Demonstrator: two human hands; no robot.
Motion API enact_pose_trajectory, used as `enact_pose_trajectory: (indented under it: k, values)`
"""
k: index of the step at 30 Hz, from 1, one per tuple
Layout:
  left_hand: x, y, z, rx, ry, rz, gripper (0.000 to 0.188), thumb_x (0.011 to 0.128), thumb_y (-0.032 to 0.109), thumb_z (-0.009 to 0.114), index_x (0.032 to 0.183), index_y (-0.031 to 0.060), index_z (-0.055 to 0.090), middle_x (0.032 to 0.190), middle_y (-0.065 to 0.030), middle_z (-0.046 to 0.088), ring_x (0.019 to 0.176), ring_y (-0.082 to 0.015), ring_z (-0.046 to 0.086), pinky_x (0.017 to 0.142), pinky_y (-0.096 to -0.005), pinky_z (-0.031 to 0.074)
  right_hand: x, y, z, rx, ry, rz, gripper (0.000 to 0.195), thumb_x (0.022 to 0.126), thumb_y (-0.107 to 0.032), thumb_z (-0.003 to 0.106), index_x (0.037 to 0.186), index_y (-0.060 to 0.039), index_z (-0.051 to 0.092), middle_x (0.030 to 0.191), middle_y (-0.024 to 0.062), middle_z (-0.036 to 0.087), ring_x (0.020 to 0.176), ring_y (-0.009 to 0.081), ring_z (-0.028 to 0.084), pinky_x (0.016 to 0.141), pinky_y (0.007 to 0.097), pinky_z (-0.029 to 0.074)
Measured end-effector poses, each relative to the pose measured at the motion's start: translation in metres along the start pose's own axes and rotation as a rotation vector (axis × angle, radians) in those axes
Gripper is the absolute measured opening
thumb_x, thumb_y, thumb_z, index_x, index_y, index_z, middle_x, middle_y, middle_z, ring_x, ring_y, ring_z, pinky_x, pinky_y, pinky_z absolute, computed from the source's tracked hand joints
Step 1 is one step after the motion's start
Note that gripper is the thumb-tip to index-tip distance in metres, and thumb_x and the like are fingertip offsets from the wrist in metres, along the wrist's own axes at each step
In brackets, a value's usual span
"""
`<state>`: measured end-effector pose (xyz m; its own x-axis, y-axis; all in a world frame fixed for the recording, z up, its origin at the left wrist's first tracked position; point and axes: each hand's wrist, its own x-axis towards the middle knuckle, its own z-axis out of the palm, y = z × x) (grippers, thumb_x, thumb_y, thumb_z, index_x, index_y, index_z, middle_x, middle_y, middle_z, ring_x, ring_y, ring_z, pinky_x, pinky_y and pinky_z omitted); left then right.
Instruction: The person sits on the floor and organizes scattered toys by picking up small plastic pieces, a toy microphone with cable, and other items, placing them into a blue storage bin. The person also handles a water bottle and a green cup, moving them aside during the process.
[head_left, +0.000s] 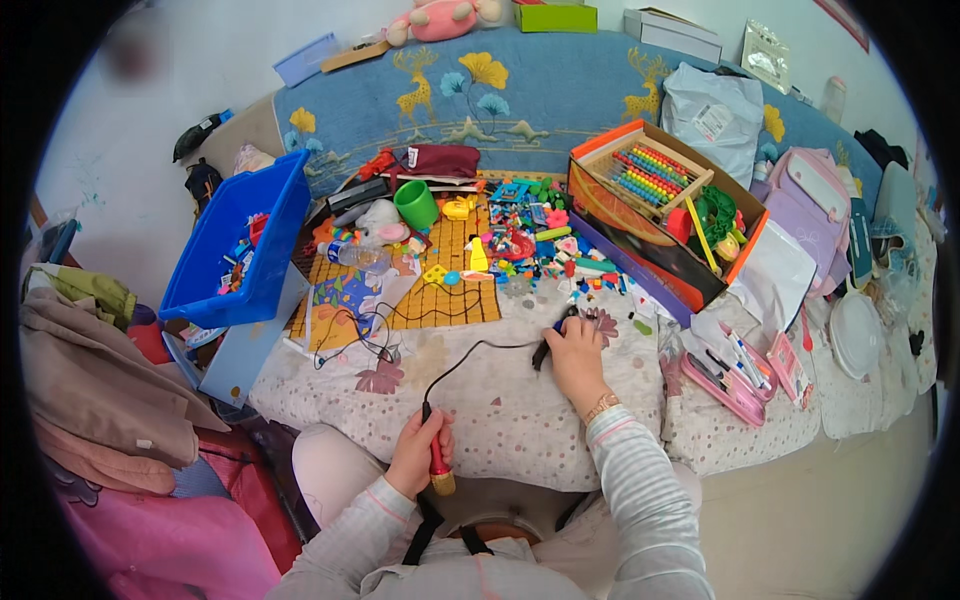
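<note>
My left hand (421, 454) grips a toy microphone with a red handle (437, 452) and a gold head (444, 484) that points down towards my lap. A black cable (452, 367) leaves the handle's upper end, runs towards my right hand, and also lies in loops on the left. Out on the cloth-covered seat, my right hand (577, 352) has its fingers around a small black and dark blue object (541, 351). The hand hides most of that object, so its kind is unclear. Just beyond it lie small plastic toy pieces (592, 266) in many colours.
A blue plastic bin (191, 281) leans at the left. Nearby are a plastic bottle (356, 256), a green cup (416, 205) and a bamboo mat (465, 309). On the right stand an orange-rimmed box (637, 255) holding an abacus (651, 174), and a pink pencil case (724, 386).
</note>
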<state>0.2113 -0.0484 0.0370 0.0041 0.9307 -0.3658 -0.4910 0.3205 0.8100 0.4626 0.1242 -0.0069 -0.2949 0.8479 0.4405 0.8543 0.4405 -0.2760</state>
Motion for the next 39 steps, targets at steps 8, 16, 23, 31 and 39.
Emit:
enact_pose_trajectory:
  k: [8, 16, 23, 31, 39]
  values:
    - [-0.016, 0.041, -0.025, 0.065, 0.008, 0.259, 0.020, 0.106, 0.024, 0.047, 0.112, 0.0071, 0.056, 0.078, -0.0017, 0.051, 0.064, -0.0124, 0.051, 0.056, -0.0258, 0.043, 0.017, -0.041, -0.081, 1.382, -0.344, 0.197, 0.018, 0.099, -0.009, 0.054, 0.116, -0.0039, 0.051, 0.089, 0.0031, 0.053, 0.063, 0.0106, 0.049, 0.057, 0.0268, 0.042]
    - [-0.020, -0.002, 0.044, 0.362, -0.300, -0.020, 0.028, 0.108, 0.026, 0.040, 0.121, 0.0047, 0.053, 0.074, -0.0004, 0.050, 0.061, -0.0097, 0.049, 0.055, -0.0236, 0.042, -0.009, -0.065, -0.080, 2.297, -0.336, 0.444, 0.060, 0.095, -0.019, 0.066, 0.144, 0.0029, 0.041, 0.086, -0.0014, 0.044, 0.084, 0.0128, 0.047, 0.078, 0.0292, 0.043]
    - [-0.014, -0.011, 0.062, 0.254, -0.431, -0.314, 0.034, 0.107, 0.032, 0.038, 0.117, 0.0031, 0.054, 0.072, -0.0012, 0.050, 0.058, -0.0112, 0.047, 0.052, -0.0239, 0.039, -0.008, -0.063, -0.093, 2.500, -0.485, 0.507, 0.057, 0.101, -0.037, 0.056, 0.138, 0.0042, 0.048, 0.122, 0.0075, 0.064, 0.122, 0.0249, 0.055, 0.106, 0.0437, 0.045]
    - [-0.010, 0.006, 0.045, 0.173, -0.426, -0.180, 0.032, 0.106, 0.030, 0.041, 0.115, 0.0027, 0.055, 0.073, -0.0028, 0.050, 0.059, -0.0133, 0.048, 0.053, -0.0249, 0.040, -0.001, -0.054, -0.079, 2.312, -0.137, 0.558, 0.037, 0.105, -0.038, 0.048, 0.115, -0.0027, 0.053, 0.113, 0.0190, 0.067, 0.109, 0.0374, 0.065, 0.102, 0.0526, 0.048]
    - [-0.007, 0.032, 0.039, 0.627, -0.466, -0.049, 0.026, 0.106, 0.022, 0.043, 0.120, 0.0042, 0.055, 0.072, 0.0002, 0.051, 0.061, -0.0088, 0.051, 0.055, -0.0236, 0.042, -0.005, -0.053, -0.089, 1.902, -0.407, 0.528, 0.028, 0.101, -0.031, 0.057, 0.112, -0.0058, 0.051, 0.066, -0.0007, 0.042, 0.057, 0.0107, 0.044, 0.055, 0.0268, 0.040]
